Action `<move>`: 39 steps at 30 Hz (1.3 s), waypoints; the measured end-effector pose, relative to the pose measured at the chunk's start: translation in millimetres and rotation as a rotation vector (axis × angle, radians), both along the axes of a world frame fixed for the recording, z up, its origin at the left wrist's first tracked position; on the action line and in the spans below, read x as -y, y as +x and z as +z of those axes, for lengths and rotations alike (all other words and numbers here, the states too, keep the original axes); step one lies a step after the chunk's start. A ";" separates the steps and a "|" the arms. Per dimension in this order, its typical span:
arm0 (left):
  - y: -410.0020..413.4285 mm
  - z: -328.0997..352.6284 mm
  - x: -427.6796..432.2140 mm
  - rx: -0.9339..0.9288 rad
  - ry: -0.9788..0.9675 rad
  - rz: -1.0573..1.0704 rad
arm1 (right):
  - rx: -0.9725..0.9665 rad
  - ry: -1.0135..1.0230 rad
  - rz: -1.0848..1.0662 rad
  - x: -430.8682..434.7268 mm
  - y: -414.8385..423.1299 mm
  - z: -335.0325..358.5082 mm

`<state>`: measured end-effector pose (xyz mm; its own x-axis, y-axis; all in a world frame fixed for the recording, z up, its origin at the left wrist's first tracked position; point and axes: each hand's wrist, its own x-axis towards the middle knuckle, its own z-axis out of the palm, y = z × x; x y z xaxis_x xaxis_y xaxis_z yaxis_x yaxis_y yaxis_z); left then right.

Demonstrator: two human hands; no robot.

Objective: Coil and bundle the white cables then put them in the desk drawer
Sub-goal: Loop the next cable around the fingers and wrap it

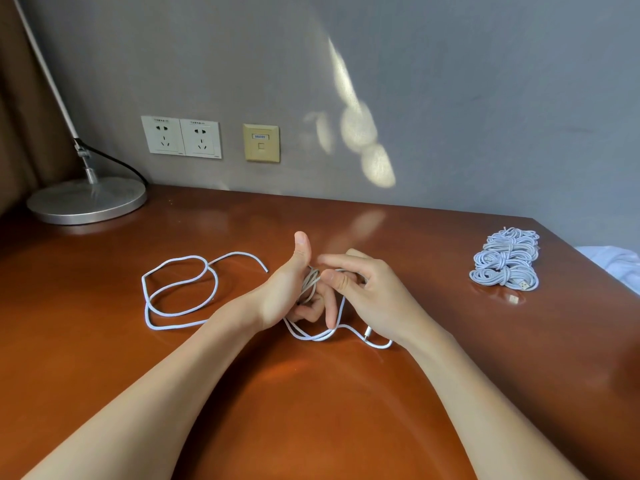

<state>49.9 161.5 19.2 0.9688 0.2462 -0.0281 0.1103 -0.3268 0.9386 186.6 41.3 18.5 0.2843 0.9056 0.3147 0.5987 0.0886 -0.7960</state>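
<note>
A long white cable [180, 292] lies in loose loops on the brown desk [311, 393], left of my hands. My left hand [287, 289] stands thumb up, with several turns of that cable wound around its curled fingers. My right hand [360, 289] is just to its right and pinches the cable at the coil. A slack loop hangs below both hands, and a plug end [367, 336] rests on the desk under my right wrist. A pile of bundled white cables [505, 259] sits at the desk's right side. No drawer is in view.
A silver lamp base [86, 200] with a slanted pole stands at the back left corner. Wall sockets [181, 136] and a beige data port [261, 143] are on the grey wall. White fabric [613, 265] shows past the desk's right edge.
</note>
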 end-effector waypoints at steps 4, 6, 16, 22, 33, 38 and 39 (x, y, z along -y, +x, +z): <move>-1.1 1.0 0.8 -0.008 0.002 -0.009 | -0.001 -0.017 0.030 -0.1 1.4 -0.4; -1.0 1.6 0.3 -0.010 0.000 -0.013 | -0.030 -0.019 0.053 0.4 0.8 0.0; 0.8 -1.3 -1.4 -0.014 0.036 -0.006 | 0.008 0.004 -0.004 0.3 -3.1 4.1; 1.5 0.0 -0.4 -0.019 0.057 0.035 | 0.060 -0.020 -0.032 -0.1 -0.1 3.6; -5.3 1.4 -6.4 -0.017 0.028 0.044 | 0.074 -0.001 -0.054 2.1 -2.7 4.6; -6.5 5.7 -2.2 0.047 -0.020 0.110 | 0.042 0.027 -0.064 3.5 -2.0 5.8; -6.2 5.5 -1.6 0.069 -0.048 0.127 | 0.036 0.038 -0.072 3.9 -1.7 6.2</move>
<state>43.7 163.1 24.7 0.9298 0.3673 0.0226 0.0830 -0.2691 0.9595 184.9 37.4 24.7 0.3362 0.8703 0.3599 0.6331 0.0740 -0.7705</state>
